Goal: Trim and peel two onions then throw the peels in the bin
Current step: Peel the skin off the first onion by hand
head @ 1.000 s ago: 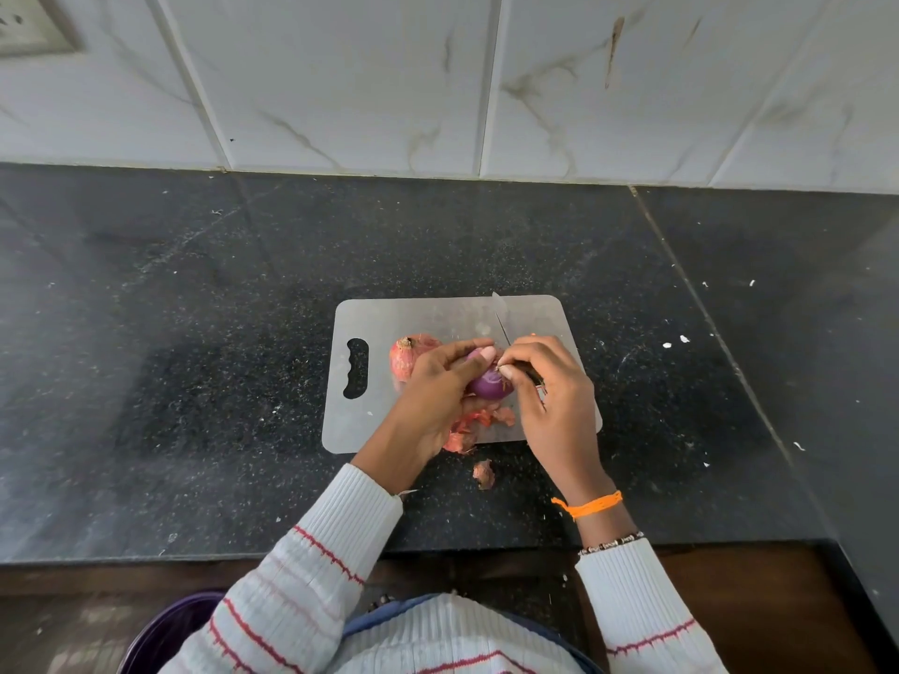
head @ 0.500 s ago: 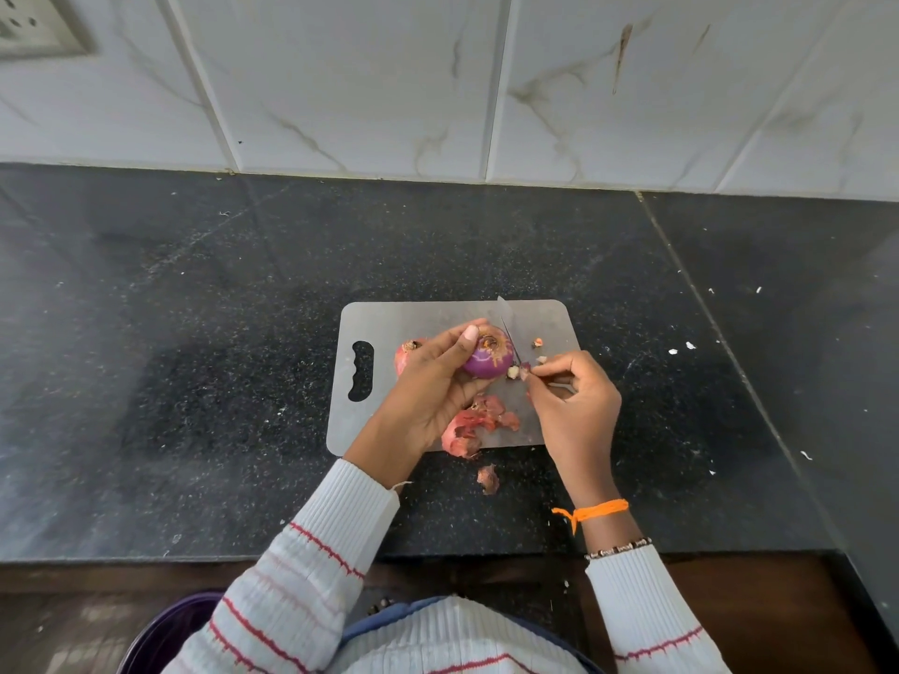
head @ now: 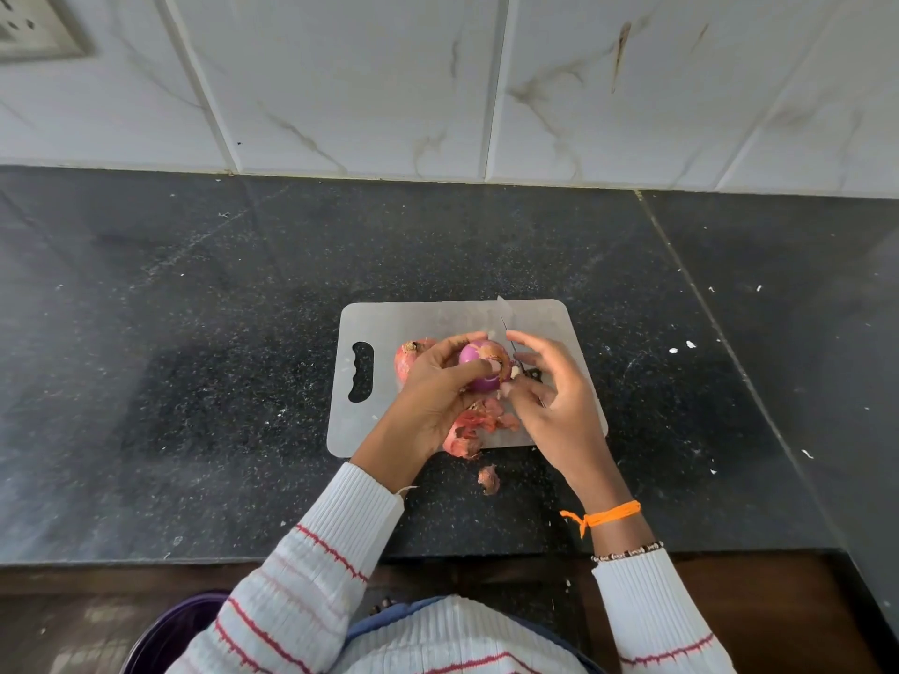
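The fingers (head: pixel 469 369) of the left hand (head: pixel 433 401) are curled round a half-peeled purple onion (head: pixel 479 364), held just above the cutting board (head: pixel 438 318). The right hand (head: pixel 554 396) touches the onion's side, fingers loosely spread; a knife (head: pixel 506 318) seems tucked in it, though the grip cannot be told. The bared flesh is judged firm, light and slippery; the papery skin brittle, best pinched at a loose edge. Two onions are counted: the second, unpeeled onion (head: pixel 408 360) lies behind the left hand. One heap of peels (head: pixel 474 428) lies on the board and one scrap (head: pixel 488 479) on the tabletop (head: pixel 194 381).
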{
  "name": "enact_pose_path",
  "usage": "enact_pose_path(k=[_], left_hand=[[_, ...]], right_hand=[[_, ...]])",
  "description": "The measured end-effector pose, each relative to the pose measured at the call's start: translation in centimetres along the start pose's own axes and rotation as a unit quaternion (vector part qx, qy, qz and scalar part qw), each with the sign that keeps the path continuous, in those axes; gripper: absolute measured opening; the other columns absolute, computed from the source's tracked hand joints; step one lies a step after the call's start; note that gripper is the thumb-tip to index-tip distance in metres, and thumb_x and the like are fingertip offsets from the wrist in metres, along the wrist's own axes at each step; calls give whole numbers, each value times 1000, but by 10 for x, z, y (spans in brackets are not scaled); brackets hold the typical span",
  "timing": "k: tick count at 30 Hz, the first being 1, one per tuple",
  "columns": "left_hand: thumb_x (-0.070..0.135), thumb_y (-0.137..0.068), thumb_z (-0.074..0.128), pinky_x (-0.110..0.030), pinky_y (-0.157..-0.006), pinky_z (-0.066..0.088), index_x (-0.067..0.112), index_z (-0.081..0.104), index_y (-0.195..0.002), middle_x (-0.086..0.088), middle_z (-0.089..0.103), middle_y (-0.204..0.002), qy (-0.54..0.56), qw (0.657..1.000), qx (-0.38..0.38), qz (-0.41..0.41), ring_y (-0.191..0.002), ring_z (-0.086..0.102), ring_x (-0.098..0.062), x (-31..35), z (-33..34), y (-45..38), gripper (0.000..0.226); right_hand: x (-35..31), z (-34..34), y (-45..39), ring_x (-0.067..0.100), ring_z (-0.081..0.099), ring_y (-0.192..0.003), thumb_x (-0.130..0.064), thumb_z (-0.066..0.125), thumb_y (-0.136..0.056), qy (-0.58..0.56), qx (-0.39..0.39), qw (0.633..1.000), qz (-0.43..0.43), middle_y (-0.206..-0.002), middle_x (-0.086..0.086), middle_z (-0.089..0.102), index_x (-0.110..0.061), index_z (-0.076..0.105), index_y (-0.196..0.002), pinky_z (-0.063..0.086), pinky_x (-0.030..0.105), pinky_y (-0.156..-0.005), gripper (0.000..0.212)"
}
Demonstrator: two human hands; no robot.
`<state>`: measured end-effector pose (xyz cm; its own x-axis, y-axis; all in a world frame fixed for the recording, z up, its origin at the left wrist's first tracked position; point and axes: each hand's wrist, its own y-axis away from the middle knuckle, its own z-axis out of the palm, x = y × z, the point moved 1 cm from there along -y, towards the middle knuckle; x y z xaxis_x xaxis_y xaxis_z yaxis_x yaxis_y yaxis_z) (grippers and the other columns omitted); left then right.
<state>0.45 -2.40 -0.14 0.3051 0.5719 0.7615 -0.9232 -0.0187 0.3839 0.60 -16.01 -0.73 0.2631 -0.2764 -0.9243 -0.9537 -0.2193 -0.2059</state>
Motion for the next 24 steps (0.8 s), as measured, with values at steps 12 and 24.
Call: enact_pose_path(k=[12, 24], left_hand=[[1, -94, 45, -26, -76, 57, 7, 61, -113, -12, 66, -104, 5, 998, -67, -5, -89, 65, -19, 5, -8, 3, 27], [7, -84, 61, -19, -65, 57, 4, 63, -90, -9, 66, -89, -28, 999, -19, -5, -78, 64, -14, 1, -6, 4, 7]], right_hand=[[11, 4, 4, 17, 61, -110, -32, 56, -90, -223, -31, 966, 126, -125, 2, 60, -31, 55, -123, 52, 32, -87, 33], [3, 5, 5, 10, 63, -72, -29, 32, -99, -265, -7, 948, 174, -96, 9, 66, -22, 62, -107, 51, 20, -60, 32]])
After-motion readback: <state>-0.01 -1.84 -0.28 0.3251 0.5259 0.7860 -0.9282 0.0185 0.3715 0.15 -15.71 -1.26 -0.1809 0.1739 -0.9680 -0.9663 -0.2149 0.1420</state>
